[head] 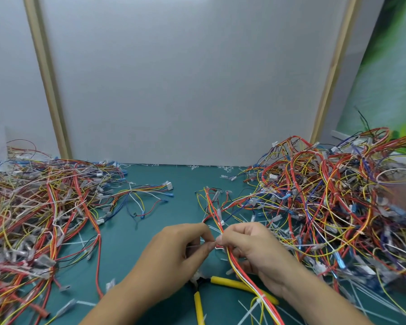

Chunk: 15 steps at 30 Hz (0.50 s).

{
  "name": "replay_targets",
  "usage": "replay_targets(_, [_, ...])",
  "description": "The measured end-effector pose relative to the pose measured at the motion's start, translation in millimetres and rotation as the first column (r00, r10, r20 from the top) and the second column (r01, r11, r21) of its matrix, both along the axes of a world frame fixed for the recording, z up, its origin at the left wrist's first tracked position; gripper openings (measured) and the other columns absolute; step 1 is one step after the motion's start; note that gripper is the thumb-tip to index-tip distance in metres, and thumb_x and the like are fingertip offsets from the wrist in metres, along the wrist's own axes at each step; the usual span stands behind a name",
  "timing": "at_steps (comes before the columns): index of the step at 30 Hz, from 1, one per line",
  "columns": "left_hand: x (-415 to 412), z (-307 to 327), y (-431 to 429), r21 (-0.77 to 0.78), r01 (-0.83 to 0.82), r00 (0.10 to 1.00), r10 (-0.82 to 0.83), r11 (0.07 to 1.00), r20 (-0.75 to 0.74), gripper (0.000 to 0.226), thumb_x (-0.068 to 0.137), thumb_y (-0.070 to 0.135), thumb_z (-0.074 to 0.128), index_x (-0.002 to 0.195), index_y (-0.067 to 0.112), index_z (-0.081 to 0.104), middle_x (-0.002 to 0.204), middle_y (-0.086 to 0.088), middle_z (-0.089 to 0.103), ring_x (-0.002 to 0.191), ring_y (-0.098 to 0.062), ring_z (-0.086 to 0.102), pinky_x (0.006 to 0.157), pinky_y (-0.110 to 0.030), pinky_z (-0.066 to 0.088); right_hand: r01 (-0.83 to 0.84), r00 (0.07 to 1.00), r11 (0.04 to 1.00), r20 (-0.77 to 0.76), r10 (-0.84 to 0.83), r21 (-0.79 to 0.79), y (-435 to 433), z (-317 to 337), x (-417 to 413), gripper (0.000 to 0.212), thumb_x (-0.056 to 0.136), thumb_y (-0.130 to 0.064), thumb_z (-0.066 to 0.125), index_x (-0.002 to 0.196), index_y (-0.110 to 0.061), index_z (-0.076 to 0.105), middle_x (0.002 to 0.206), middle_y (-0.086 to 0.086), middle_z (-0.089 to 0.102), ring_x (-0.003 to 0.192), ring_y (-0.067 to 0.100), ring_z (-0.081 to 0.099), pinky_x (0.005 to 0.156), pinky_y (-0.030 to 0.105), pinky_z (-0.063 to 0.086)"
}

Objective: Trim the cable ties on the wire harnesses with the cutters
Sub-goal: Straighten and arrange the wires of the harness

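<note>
The person holds one wire harness (212, 205) just above the yellow cutters (230, 283). The cutters lie on the green mat (150, 184) and nobody is holding them. The right hand (251, 249) is wrapped round the bunch of red, yellow and white wires. The left hand (181, 252) pinches a thin white strip (193, 247) right beside it. I think the strip is the tail of a cable tie, but it is too small to be sure.

This looks like the getting-ready step: finding the tie, not cutting yet. Next, one hand must let go, pick up the cutters underneath, and snip the tail close to its lock without nicking a wire.

One big pile (45, 207) of harnesses sits well to the left of the cutters, and another pile (326, 195) sits to their right.
</note>
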<state>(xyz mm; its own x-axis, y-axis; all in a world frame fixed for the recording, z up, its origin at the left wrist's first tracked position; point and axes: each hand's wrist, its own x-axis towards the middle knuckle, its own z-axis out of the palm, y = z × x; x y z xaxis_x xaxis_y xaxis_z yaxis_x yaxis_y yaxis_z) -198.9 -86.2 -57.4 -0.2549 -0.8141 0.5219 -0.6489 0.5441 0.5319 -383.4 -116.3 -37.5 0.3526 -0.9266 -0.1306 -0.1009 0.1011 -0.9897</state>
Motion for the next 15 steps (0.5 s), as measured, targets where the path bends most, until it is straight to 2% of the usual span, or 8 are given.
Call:
replay_targets(4, [0.2,2.3,1.4,0.006,-0.005,1.000,0.005,1.000,0.014,0.012,0.094,0.040,0.060,0.088,0.030,0.060,0.057,0.003,0.045,0.054,-0.011,0.038,0.054,-0.030,0.036,0.004,1.000,1.000,0.002,-0.004,-0.003,-0.1,-0.5,-0.1,0.022,0.081,-0.010,0.070,0.060,-0.017,0.067,0.047,-0.006,0.042,0.034,0.008,0.038,0.053,0.031,0.043])
replay_targets(7, [-0.5,2.6,3.2,0.058,-0.001,1.000,0.000,0.998,0.024,0.014,0.092,0.040,0.056,0.083,0.030,0.055,0.056,0.007,0.043,0.054,-0.011,0.037,0.054,-0.029,0.032,-0.012,1.000,1.000,-0.012,0.012,-0.019,0.2,-1.0,0.7,0.025,0.081,-0.009,0.070,0.057,-0.017,0.068,0.047,-0.004,0.043,0.035,0.009,0.038,0.044,0.023,0.039])
replay_targets(9, [-1.9,2.5,4.5,0.107,-0.024,0.999,0.018,0.994,0.051,0.019,0.088,0.044,0.049,0.078,0.027,0.049,0.057,0.008,0.044,0.054,-0.012,0.037,0.053,-0.027,0.031,-0.052,0.998,0.999,-0.022,0.052,-0.012,1.4,-0.9,1.6,0.027,0.082,-0.009,0.071,0.056,-0.017,0.067,0.048,-0.001,0.045,0.036,0.012,0.040,0.044,0.026,0.040])
replay_targets(12, [-4.9,3.1,5.8,0.155,-0.025,0.997,0.014,0.988,0.075,0.026,0.085,0.041,0.042,0.075,0.017,0.040,0.058,0.004,0.037,0.056,-0.013,0.032,0.055,-0.031,0.029,-0.088,0.996,0.996,-0.008,0.088,0.013,2.5,0.5,1.6,0.029,0.082,-0.009,0.071,0.054,-0.017,0.066,0.047,-0.002,0.047,0.035,0.011,0.041,0.040,0.023,0.038])
replay_targets(15, [-6.7,5.6,6.6,0.155,-0.009,0.997,-0.003,0.988,0.077,0.024,0.086,0.036,0.040,0.071,0.018,0.035,0.057,0.002,0.031,0.056,-0.013,0.028,0.055,-0.032,0.026,-0.095,0.995,0.994,0.021,0.094,0.046,2.4,1.7,1.2,0.032,0.082,-0.007,0.070,0.052,-0.017,0.065,0.045,-0.004,0.048,0.034,0.009,0.041,0.040,0.022,0.036])
